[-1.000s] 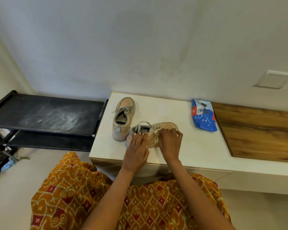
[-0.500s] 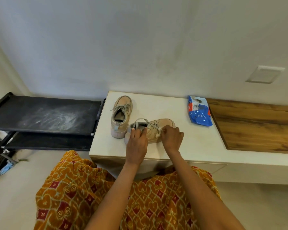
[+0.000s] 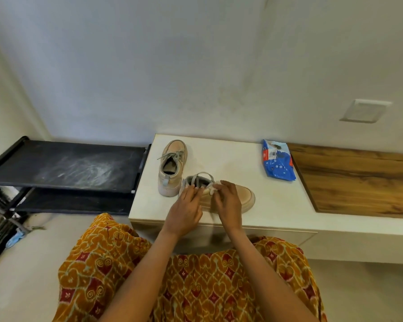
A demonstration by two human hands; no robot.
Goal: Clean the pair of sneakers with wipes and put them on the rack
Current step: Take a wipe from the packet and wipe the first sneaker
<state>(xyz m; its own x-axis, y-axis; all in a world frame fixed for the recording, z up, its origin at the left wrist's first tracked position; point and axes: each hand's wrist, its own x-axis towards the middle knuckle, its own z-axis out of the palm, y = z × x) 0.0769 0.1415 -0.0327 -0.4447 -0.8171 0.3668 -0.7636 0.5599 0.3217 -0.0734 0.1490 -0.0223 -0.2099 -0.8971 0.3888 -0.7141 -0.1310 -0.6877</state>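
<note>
**Sneakers on the desk, both your hands at the laces**

The near sneaker lies along the desk's front edge, toe pointing right. Your left hand rests on its heel end, fingers pinching the grey lace at the collar. Your right hand covers the middle of the shoe, its fingers curled onto the lace by the eyelets. The second sneaker stands just beside it near the desk's left edge, toe toward the back wall. The blue wipes pack lies toward the back edge, well apart from both shoes. The black rack stands beside the desk's left edge, its top shelf dusty.
</note>
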